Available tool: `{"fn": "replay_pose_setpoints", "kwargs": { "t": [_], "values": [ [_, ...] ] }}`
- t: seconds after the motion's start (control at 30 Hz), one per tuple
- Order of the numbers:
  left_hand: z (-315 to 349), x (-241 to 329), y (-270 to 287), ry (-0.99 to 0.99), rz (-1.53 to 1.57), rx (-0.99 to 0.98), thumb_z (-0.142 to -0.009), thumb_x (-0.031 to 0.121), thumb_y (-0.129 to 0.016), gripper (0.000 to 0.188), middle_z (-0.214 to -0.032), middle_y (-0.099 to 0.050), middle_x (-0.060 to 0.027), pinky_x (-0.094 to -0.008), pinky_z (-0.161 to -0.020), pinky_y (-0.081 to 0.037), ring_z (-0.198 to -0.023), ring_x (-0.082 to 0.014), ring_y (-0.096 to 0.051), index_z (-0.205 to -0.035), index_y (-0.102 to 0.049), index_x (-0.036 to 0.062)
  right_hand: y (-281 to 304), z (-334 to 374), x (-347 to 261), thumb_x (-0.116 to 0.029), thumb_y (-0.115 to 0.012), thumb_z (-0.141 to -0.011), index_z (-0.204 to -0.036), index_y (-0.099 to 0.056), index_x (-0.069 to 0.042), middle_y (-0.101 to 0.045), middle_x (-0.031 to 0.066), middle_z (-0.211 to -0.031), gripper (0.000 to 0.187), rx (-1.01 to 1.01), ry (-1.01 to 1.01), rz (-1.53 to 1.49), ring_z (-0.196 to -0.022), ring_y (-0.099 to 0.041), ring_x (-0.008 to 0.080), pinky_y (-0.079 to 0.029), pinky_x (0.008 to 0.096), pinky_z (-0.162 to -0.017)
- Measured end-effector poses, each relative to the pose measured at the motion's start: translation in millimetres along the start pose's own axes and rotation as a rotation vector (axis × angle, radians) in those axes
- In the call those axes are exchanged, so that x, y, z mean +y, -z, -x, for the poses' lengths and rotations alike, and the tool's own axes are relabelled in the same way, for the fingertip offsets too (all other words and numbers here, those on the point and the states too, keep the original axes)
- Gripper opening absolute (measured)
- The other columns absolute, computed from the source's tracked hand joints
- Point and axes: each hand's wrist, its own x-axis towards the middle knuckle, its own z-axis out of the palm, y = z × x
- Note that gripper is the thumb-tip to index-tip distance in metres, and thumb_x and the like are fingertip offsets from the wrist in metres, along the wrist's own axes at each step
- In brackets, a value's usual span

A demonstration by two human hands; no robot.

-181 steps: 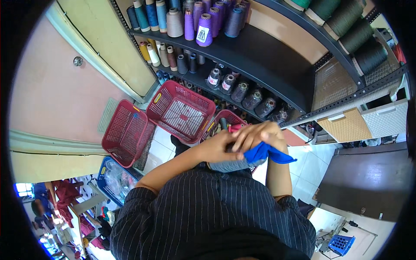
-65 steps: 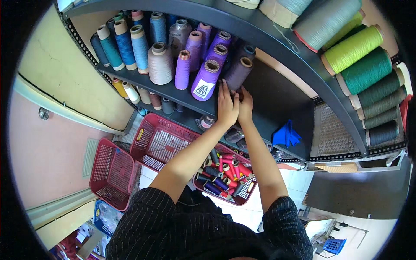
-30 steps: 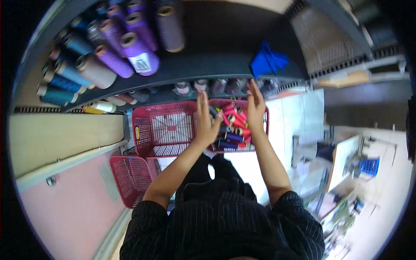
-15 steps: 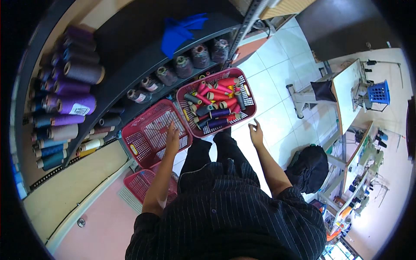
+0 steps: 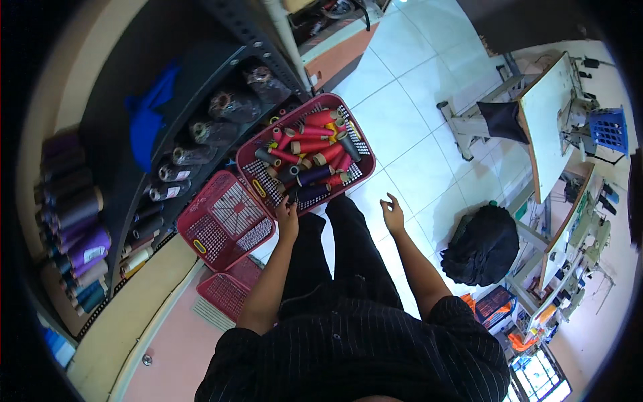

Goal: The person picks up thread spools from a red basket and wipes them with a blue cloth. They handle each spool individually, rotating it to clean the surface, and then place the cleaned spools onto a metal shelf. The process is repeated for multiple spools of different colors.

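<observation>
In front of my legs is a red plastic basket (image 5: 247,167) holding several thread cones and tubes in red, pink, grey and dark purple. A dark purple spool (image 5: 315,175) lies among them on the near side. My left hand (image 5: 287,221) is at the basket's near left corner, fingers slightly bent and apart, with nothing seen in it; whether it touches the rim I cannot tell. Over the floor right of the basket hovers my right hand (image 5: 392,214), its fingers spread and holding nothing. A second red basket (image 5: 224,211) adjoins on the left, its mesh bottom showing.
Dark shelving (image 5: 201,87) on the left bears thread cones (image 5: 84,201), wrapped cones (image 5: 231,107) and a blue cloth (image 5: 149,120). A smaller red basket (image 5: 221,295) stands at lower left. To the right are a black cloth bundle (image 5: 483,248) and a sewing table (image 5: 542,127).
My view has turned and shifted, so the baskets appear further left. My left hand has moved from over the left basket to the near corner of the filled one. My right hand stays open.
</observation>
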Motion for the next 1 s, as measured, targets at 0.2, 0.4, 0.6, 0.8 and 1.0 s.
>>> {"fn": "replay_pose_setpoints", "kwargs": {
  "t": [0.2,0.4,0.6,0.8,1.0],
  "values": [
    [-42,-44,-76,0.007,-0.175,-0.166,-0.091,0.028,-0.055,0.046,-0.126,-0.046,-0.0247,-0.0432,-0.103,-0.034,-0.12,-0.0375,-0.042,-0.125,-0.048,-0.0009,-41,-71,35,-0.029,-0.063,-0.084,-0.119,-0.057,-0.004,-0.063,0.0197,-0.112,0.043,0.077,0.088,0.039,-0.108,-0.057,0.035,-0.043,0.0408,-0.095],
    [-181,-68,-159,-0.219,-0.233,-0.292,-0.089,0.028,-0.058,0.041,-0.122,-0.052,-0.0227,-0.0432,-0.103,-0.034,-0.118,-0.0377,-0.046,-0.119,-0.054,0.0002,-110,-167,23,-0.012,-0.061,-0.079,-0.105,-0.063,0.001,-0.063,0.0217,-0.107,0.029,0.069,0.04,-0.115,-0.103,-0.057,0.0372,-0.044,0.0435,-0.091],
    [-274,-44,-253,-0.514,-0.453,-0.355,-0.084,0.022,-0.065,0.052,-0.131,-0.046,-0.0217,-0.0416,-0.105,-0.036,-0.123,-0.0363,-0.044,-0.128,-0.046,0.0035,-182,-204,61,-0.02,-0.055,-0.086,-0.11,-0.064,0.001,-0.066,0.0188,-0.101,0.033,-0.094,-0.136,-0.244,-0.093,-0.064,0.0323,-0.049,0.0389,-0.083],
    [-318,-74,-316,-0.383,-0.314,-0.437,-0.075,0.012,-0.074,0.068,-0.134,-0.044,-0.0195,-0.0403,-0.106,-0.036,-0.126,-0.0334,-0.043,-0.133,-0.04,0.0056,-234,-219,108,-0.024,-0.051,-0.085,-0.105,-0.064,0.002,-0.064,0.0141,-0.076,0.035,-0.081,-0.114,-0.472,-0.072,-0.063,0.0198,-0.048,0.0302,-0.063],
    [-297,-73,-313,-0.102,-0.16,-0.435,-0.077,0.004,-0.072,0.055,-0.091,-0.062,-0.007,-0.0308,-0.066,-0.047,-0.077,-0.019,-0.059,-0.125,-0.046,0.0106,-239,-253,107,-0.038,-0.053,-0.091,-0.117,-0.054,0.0,-0.063,0.0119,-0.099,0.046,-0.16,-0.677,-1.152,-0.083,-0.063,0.0227,-0.051,0.0344,-0.078]
  ]
}}
